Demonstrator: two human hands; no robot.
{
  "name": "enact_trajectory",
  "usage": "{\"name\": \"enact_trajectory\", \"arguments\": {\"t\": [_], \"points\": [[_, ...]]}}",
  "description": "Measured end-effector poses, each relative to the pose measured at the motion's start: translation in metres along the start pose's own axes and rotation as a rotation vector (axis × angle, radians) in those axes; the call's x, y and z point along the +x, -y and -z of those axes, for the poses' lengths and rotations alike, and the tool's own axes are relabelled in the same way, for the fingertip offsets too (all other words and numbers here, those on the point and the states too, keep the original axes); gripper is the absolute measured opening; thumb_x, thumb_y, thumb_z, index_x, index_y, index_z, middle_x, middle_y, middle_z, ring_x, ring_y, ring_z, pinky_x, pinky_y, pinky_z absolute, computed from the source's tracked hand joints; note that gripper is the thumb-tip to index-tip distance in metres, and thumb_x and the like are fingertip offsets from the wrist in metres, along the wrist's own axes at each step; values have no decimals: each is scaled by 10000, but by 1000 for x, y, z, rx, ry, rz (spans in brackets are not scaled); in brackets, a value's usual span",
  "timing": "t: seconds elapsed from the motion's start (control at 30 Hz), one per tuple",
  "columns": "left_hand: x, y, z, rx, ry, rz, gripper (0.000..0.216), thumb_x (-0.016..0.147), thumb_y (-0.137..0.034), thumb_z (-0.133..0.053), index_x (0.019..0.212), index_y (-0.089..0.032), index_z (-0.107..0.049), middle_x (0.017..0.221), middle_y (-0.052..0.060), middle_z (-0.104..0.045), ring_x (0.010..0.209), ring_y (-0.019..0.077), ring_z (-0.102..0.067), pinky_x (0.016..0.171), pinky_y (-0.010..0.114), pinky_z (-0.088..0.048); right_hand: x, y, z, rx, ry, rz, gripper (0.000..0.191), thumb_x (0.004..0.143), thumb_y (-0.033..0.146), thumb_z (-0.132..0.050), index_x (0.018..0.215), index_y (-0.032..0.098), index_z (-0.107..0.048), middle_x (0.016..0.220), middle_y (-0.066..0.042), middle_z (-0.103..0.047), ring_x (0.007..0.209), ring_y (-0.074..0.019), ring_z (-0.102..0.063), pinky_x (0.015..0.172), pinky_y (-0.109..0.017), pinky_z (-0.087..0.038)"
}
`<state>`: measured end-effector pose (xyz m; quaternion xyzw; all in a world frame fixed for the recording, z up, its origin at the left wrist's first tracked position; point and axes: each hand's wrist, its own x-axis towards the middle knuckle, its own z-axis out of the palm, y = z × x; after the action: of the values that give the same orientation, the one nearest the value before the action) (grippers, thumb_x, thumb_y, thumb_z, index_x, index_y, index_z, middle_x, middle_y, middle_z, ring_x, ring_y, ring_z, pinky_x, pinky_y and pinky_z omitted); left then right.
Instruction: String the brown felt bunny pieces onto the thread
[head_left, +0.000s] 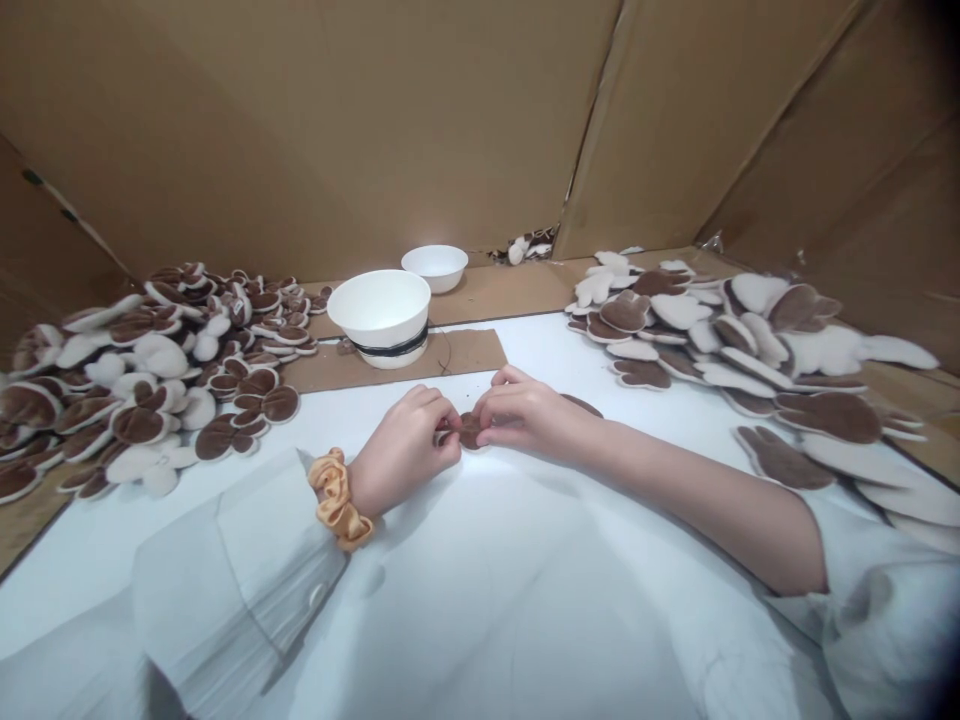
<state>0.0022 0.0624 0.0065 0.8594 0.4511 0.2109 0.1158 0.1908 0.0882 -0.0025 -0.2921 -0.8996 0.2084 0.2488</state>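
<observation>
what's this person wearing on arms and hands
Left hand and right hand are bare, no gloves. A golden satin scrunchie circles the left wrist, beside a pale long sleeve with a buttoned cuff. The right sleeve ends near the elbow.

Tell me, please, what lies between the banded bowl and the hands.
Head view: cardboard strip under the bowl, then bare table; left hand and right hand pinch a brown piece.

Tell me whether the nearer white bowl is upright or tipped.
Upright: the nearer white bowl sits on its base, rim facing up.
</observation>
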Motion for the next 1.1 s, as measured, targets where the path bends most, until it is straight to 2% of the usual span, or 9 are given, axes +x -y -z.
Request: {"name": "enact_trajectory", "arguments": {"t": [0.1,0.23,0.33,0.43,0.5,0.7,0.87,1.0,1.1], "points": [[0,0,0,-18,-7,9,89,672,-93,-507,706,-160,-554,699,17,-543,749,166,-485,691,285,-404,-1,1,0,12,-11,-38,113,742,268,-615,674,181,-593,732,-29,-618,810,-166,-435,691,-274,-424],[-1,0,0,-32,-16,17,81,672,-92,-514,706,-156,-551,690,14,-535,742,161,-480,688,281,-405,-3,6,-2,36,-61,0,112,740,236,-614,658,183,-558,841,-36,-623,848,-170,-442,748,-295,-414],[-2,1,0,-40,-19,10,83,673,-95,-518,710,-158,-556,692,13,-534,740,160,-478,688,281,-404,-3,11,-3,83,-57,-16,35,755,209,-588,754,195,-556,876,-32,-611,865,-164,-453,754,-289,-409],[-3,2,0,-56,-23,-4,80,679,-100,-516,711,-161,-557,690,12,-533,737,160,-479,679,280,-403,-2,14,-1,136,-45,-146,196,741,209,-593,913,216,-501,905,-15,-612,880,-160,-477,739,-286,-401],[-3,3,0,-66,-22,-12,78,682,-102,-515,708,-162,-556,692,13,-534,736,160,-482,673,278,-404,-1,15,-1,161,-45,-203,286,716,210,-616,948,224,-449,914,3,-634,906,-166,-482,752,-295,-388],[-3,4,0,-70,-31,-21,87,684,-94,-512,715,-164,-554,714,17,-541,758,162,-490,687,280,-408,0,16,-1,102,-82,-236,253,705,210,-629,884,218,-451,842,12,-662,913,-183,-493,753,-300,-368],[-6,0,-2,-24,-50,24,72,691,-102,-511,698,-164,-547,729,26,-549,770,173,-488,689,291,-414,0,16,-5,105,-100,-251,198,714,176,-607,844,213,-462,796,7,-634,879,-167,-520,735,-283,-389],[-6,-1,-4,-2,-84,35,73,696,-104,-504,706,-161,-549,734,32,-549,774,177,-487,701,303,-419,-2,16,-9,131,-135,-262,155,734,149,-569,841,206,-472,806,-1,-593,837,-143,-538,719,-268,-405],[-7,-1,-5,3,-88,23,77,694,-97,-499,703,-162,-538,736,33,-546,772,179,-486,698,306,-422,-3,16,-2,155,-109,-221,206,724,175,-592,897,201,-483,871,-16,-603,889,-155,-524,733,-279,-398]]}}
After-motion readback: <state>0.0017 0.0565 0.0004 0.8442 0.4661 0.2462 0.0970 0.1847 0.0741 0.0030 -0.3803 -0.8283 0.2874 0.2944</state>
